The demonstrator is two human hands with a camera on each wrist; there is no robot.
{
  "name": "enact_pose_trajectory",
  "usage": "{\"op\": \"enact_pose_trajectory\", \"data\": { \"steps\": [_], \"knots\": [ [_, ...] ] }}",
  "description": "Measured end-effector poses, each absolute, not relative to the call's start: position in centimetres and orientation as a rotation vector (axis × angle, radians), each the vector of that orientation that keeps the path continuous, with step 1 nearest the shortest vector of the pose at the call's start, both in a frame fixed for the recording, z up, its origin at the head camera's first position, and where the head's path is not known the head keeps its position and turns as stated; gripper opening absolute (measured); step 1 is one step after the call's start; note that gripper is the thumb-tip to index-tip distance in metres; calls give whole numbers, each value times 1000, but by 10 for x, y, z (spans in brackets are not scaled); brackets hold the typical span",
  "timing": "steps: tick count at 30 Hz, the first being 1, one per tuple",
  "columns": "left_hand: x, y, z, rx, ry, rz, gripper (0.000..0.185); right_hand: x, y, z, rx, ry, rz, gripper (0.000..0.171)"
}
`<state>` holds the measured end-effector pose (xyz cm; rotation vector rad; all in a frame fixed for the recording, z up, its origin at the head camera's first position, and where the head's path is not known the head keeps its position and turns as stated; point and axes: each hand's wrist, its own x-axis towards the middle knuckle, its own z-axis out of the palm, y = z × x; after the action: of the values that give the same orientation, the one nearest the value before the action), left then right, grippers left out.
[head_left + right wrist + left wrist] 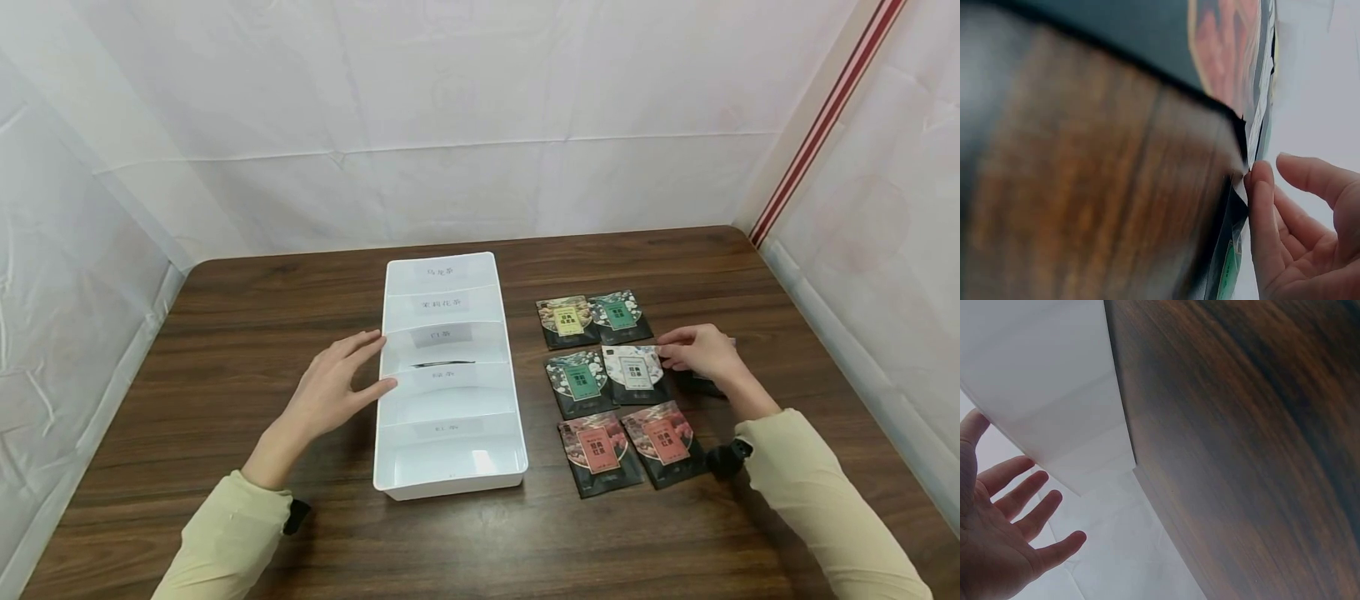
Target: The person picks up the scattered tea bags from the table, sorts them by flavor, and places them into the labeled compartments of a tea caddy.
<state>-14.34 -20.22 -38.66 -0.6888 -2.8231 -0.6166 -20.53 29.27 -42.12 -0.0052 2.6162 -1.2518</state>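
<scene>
A long white tray point(450, 483) with several labelled compartments lies in the middle of the dark wooden table point(225, 333). My left hand point(337, 392) rests flat beside its left wall, fingers straight, thumb tip at the wall; the left wrist view shows the spread fingers point(1029, 494) by the tray point(1041, 381). Right of the tray lie dark tea packets in pairs: yellow-label point(567, 321), green point(619, 316), green point(578, 382), white point(633, 372), two red point(598, 452). My right hand point(701, 352) touches the white packet's right edge with its fingertips point(1260, 181) and covers another dark packet point(701, 385).
A thin dark strip point(442, 363) lies in the tray's third compartment. White sheeting walls point(480, 125) close in the table on the left, back and right. Bare wood shows left of the tray and along the front edge.
</scene>
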Motion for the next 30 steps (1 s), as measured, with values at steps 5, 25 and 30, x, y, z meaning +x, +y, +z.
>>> {"op": "enact_pose_trajectory", "data": {
  "steps": [5,25,30],
  "knots": [
    [-144,-203,-388,-686,-2825,-623,61,-213,293,-423,-9,2596,-1185,32],
    [-144,-202,-387,-684,-2832,-629,61,-221,292,-428,-93,2602,-986,33],
    [-144,-202,-387,-684,-2833,-636,60,-221,291,-427,-114,2610,-974,28]
  ]
}}
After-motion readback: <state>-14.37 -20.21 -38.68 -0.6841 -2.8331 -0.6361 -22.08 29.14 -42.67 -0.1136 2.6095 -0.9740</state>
